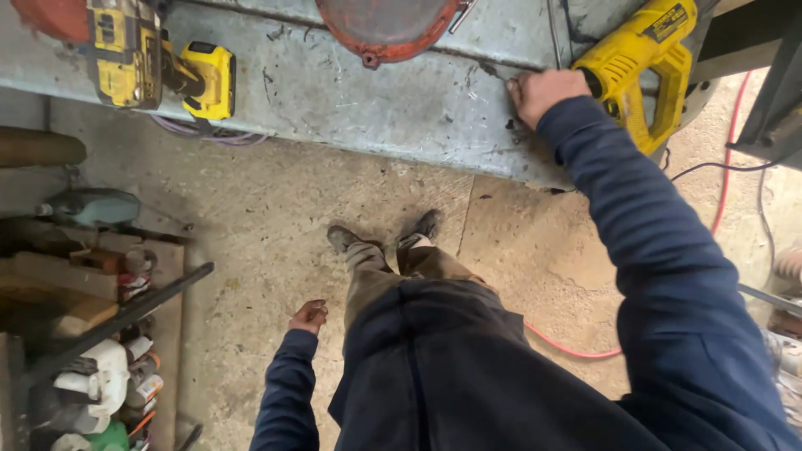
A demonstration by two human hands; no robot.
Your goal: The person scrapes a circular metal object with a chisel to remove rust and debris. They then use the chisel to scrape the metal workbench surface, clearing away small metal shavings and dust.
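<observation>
Your right hand [543,90] is up on the grey metal counter [376,100], fingers curled in tight, pressed against the scuffed surface. There may be something small pinched in there, but you can't tell from this angle. Just to the right of that hand lies the yellow corded power tool [647,63], its body touching or nearly touching your knuckles, handle angled down over the counter's edge so it's easy to grab. A thin metal rod [553,33] runs up the counter just above the hand.

Your left hand [309,316] hangs low by your thigh, well below the counter, fingers loosely curled and holding nothing, simply out of the way.

Further left along the counter from your right hand, a round orange disc [388,25] sits at the far edge, and beyond it 1 yellow-and-black cordless drill [154,63] lies on its side, parked near the front edge. A red hose [576,349] loops across the concrete floor [276,225] under the counter, trailing past your boots [384,234]. Off to the left of the counter, down low, a cluttered shelf [92,334] carries bottles and cans, with a dark bar [125,313] leaning across it.
</observation>
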